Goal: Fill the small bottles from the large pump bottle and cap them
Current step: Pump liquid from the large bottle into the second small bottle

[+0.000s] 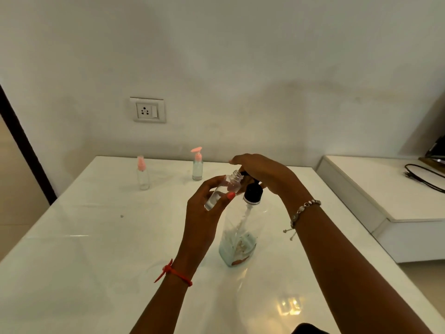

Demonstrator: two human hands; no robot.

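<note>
While it takes liquid, the small bottle [231,183] is held in the air above the bench [96,237], tilted so its open threaded neck points up at the spout of the pump bottle [243,230], just beside it. The left grip [204,213] is wrapped round its clear body, thumb across the front, likely to keep the mouth lined up under the spout. The right grip [262,172] arches over the black pump head with fingers curled down over it, placed to press. The small bottle is uncapped and seems to hold a little clear liquid near its base. The pump bottle stands upright on the bench, clear-walled, its dip tube showing and pale liquid low inside. Well back near the wall stand two more small bottles, one [143,175] and another [197,168], both with pink tops on.
</note>
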